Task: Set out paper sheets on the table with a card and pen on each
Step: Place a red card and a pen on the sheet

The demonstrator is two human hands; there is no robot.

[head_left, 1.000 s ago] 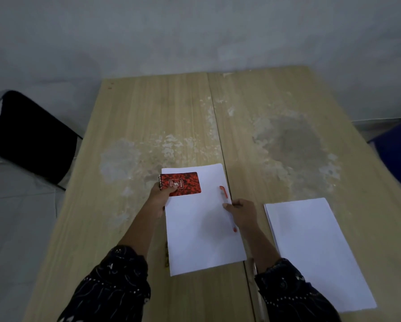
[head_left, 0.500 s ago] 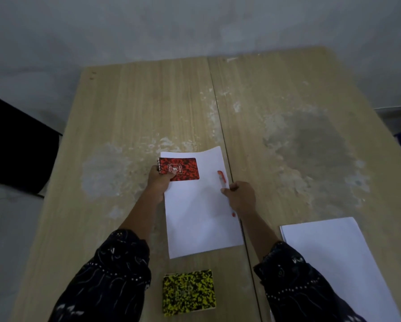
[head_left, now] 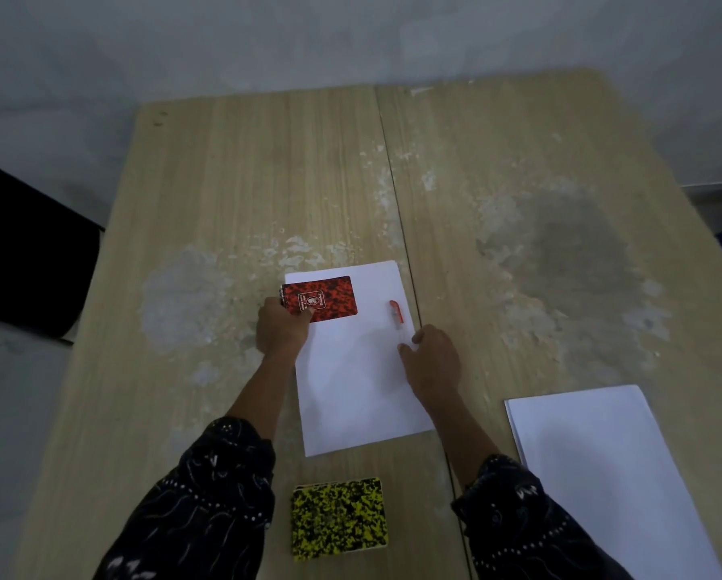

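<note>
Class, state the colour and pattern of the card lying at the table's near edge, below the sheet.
The card is yellow, mottled with black; the head view shows it.

Table [head_left: 246, 182] is pale wood-grain laminate, pretty worn, with rough chalky patches. Sheet [head_left: 351, 378] is plain matt white paper. Red card [head_left: 326, 297] has a slightly glossy mottled cover, pen [head_left: 395, 313] looks plastic.
</note>
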